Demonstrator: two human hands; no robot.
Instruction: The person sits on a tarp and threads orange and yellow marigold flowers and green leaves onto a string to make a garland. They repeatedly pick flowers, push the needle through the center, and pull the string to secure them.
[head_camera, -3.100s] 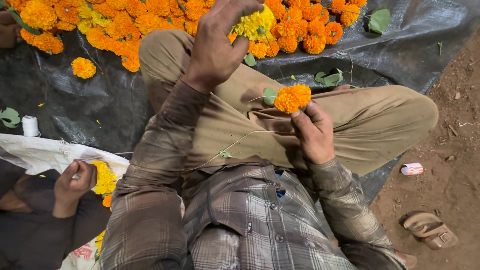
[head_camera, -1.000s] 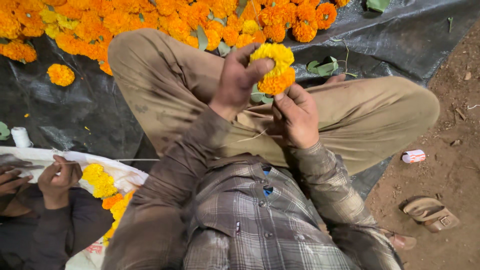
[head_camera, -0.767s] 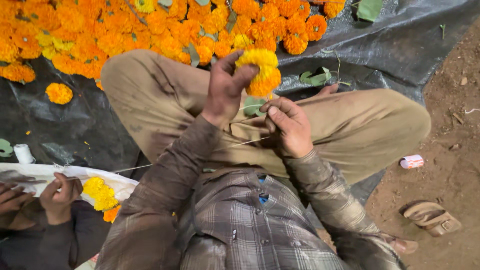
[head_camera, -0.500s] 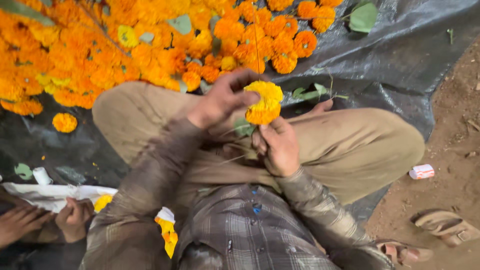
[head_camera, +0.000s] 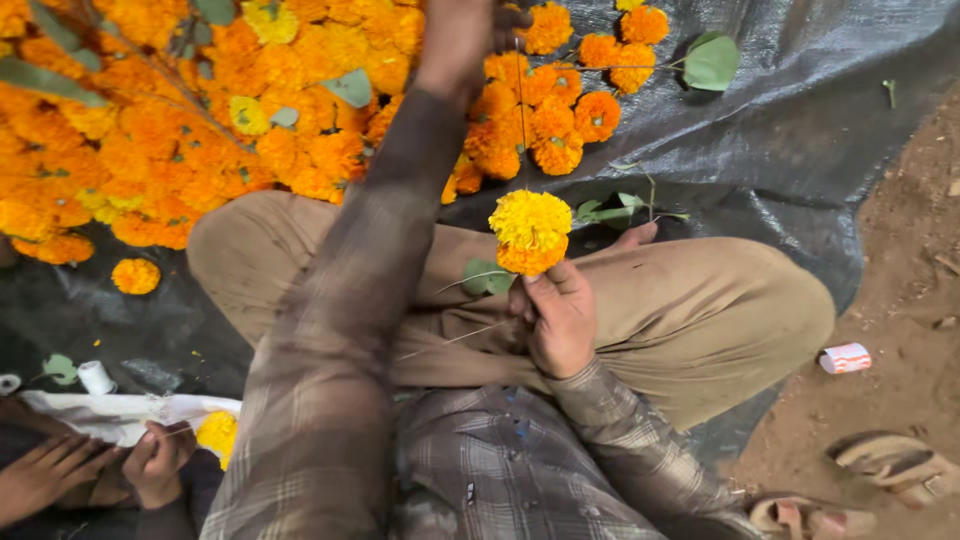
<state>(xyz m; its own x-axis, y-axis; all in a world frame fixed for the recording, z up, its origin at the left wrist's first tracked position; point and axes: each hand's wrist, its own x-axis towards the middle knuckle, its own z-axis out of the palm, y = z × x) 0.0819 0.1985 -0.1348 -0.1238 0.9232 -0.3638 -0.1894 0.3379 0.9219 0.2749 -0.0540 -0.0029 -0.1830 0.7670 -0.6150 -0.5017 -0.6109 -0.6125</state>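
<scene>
Since half a second ago, left hand (head_camera: 462, 40) reached into the marigold pile (head_camera: 200, 130), grip unclear; I'd keep right hand (head_camera: 558, 318) pinching the threaded marigolds (head_camera: 530, 232) steady.

soft even daylight, no hard shadows; mild sheen on the tarp (head_camera: 800, 150), raised sleeve (head_camera: 340, 330) blurry up close.
</scene>
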